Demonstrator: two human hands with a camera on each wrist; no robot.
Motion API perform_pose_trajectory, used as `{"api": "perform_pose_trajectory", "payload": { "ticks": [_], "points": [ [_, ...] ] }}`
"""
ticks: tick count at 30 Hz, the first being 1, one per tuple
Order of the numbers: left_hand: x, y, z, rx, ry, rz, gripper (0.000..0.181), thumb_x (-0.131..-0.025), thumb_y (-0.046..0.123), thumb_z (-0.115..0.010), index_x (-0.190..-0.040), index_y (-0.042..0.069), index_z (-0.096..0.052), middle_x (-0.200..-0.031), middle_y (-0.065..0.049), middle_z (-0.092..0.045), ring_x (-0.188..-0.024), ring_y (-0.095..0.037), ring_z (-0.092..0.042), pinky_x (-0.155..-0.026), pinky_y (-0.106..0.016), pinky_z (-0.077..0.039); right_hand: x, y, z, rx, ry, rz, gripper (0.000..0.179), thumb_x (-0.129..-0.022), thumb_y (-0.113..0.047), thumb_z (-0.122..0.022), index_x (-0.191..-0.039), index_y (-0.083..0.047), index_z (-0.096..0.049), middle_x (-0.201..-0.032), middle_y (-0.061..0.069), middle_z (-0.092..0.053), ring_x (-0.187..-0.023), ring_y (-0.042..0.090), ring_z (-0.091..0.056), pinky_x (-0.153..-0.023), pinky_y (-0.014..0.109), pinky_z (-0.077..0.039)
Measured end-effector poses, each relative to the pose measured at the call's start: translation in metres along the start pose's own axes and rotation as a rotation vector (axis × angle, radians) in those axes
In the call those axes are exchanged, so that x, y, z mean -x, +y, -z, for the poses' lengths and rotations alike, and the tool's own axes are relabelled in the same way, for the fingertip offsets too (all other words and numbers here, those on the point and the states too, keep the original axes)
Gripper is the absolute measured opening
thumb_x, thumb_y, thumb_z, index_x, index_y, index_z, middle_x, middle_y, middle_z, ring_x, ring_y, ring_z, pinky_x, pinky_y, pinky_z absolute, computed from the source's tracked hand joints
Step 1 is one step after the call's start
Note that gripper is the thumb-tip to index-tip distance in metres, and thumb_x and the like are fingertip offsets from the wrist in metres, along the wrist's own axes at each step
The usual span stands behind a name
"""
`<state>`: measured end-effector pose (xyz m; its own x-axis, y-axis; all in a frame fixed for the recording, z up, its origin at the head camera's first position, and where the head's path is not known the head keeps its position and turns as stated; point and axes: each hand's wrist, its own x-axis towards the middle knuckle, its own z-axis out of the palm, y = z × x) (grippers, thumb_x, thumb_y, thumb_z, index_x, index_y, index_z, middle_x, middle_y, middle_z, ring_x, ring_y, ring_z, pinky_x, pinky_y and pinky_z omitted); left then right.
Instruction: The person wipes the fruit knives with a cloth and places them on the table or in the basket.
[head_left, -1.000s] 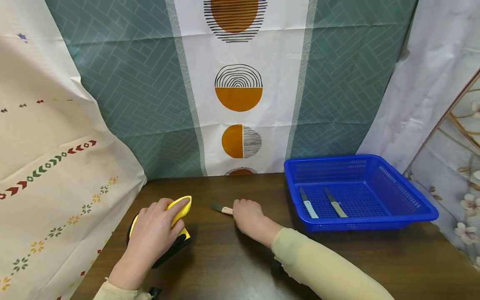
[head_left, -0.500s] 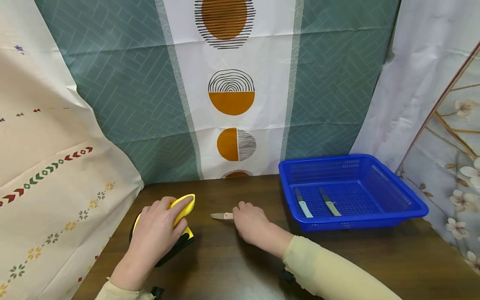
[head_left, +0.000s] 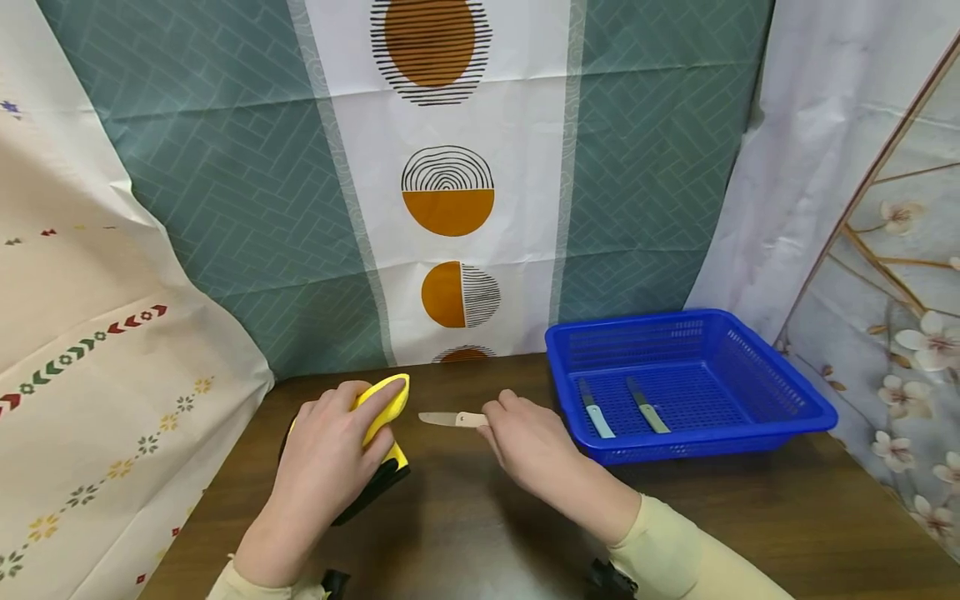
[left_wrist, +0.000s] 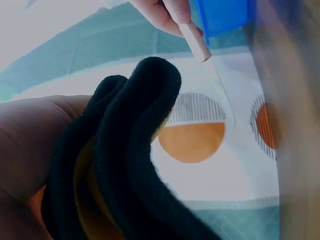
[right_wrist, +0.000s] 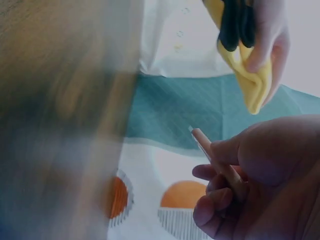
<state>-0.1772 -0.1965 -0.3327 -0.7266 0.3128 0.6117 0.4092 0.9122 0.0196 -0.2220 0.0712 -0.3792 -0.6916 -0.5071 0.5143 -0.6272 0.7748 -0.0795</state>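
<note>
In the head view, my left hand (head_left: 326, 454) grips a folded yellow and black cloth (head_left: 390, 408) above the left part of the table. Its dark folds (left_wrist: 150, 125) fill much of the left wrist view. My right hand (head_left: 532, 437) holds a small knife (head_left: 438, 418) by its pale pink handle, the blade pointing left toward the cloth but apart from it. Thumb and curled fingers wrap the knife's handle (right_wrist: 222, 170) in the right wrist view. Two more knives, one with a pale blue handle (head_left: 600, 422) and one with a pale green handle (head_left: 652, 417), lie in the blue basket (head_left: 712, 440).
The basket stands at the back right of the brown wooden table (head_left: 720, 508). A green and white patterned cloth (head_left: 637, 167) hangs behind the table. Cream fabric (head_left: 97, 358) borders the left side, and a floral sheet (head_left: 892, 367) hangs on the right.
The head view has turned slightly right. Both hands have shifted a little rightward with the cloth and the knife. The knife's blade has rolled, so its flat side now shows pale.
</note>
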Motion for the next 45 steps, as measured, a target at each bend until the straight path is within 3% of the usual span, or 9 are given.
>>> {"api": "perform_pose_trajectory", "payload": {
  "ticks": [9, 20, 29, 45],
  "points": [
    [-0.005, 0.012, -0.006, 0.034, 0.02, -0.013, 0.056, -0.09, 0.008, -0.074, -0.143, 0.024, -0.075, -0.117, -0.013, -0.071, -0.095, -0.036, -0.068, -0.082, -0.055, -0.053, 0.017, 0.016, 0.012, -0.06, 0.117, -0.012, 0.012, -0.102, -0.017, -0.08, -0.103, -0.008, -0.072, -0.083, 0.002, -0.054, -0.068, 0.018, -0.055, -0.054, 0.033, -0.047],
    [-0.007, 0.022, -0.014, 0.062, 0.056, -0.049, 0.058, -0.088, 0.006, -0.078, -0.143, 0.024, -0.075, -0.116, -0.012, -0.071, -0.093, -0.035, -0.068, -0.079, -0.053, -0.053, 0.025, 0.024, 0.022, -0.1, 0.094, -0.124, 0.01, -0.103, -0.018, -0.079, -0.108, -0.011, -0.073, -0.087, -0.004, -0.059, -0.073, 0.017, -0.059, -0.058, 0.038, -0.05],
    [-0.016, 0.032, -0.017, 0.072, 0.109, -0.092, 0.057, -0.087, 0.006, -0.078, -0.141, 0.024, -0.076, -0.116, -0.013, -0.071, -0.093, -0.036, -0.069, -0.078, -0.052, -0.053, 0.026, 0.03, 0.032, -0.135, 0.08, -0.183, 0.01, -0.104, -0.019, -0.079, -0.111, -0.014, -0.075, -0.085, -0.007, -0.056, -0.067, 0.011, -0.048, -0.054, 0.031, -0.042],
    [-0.026, 0.058, -0.027, 0.072, 0.097, -0.161, 0.056, -0.087, 0.014, -0.085, -0.141, 0.025, -0.075, -0.117, -0.014, -0.069, -0.097, -0.036, -0.068, -0.083, -0.052, -0.053, 0.021, 0.028, 0.051, -0.135, 0.078, -0.184, 0.013, -0.103, -0.022, -0.079, -0.112, -0.014, -0.073, -0.078, -0.01, -0.052, -0.061, 0.01, -0.046, -0.052, 0.03, -0.041]
  ]
}}
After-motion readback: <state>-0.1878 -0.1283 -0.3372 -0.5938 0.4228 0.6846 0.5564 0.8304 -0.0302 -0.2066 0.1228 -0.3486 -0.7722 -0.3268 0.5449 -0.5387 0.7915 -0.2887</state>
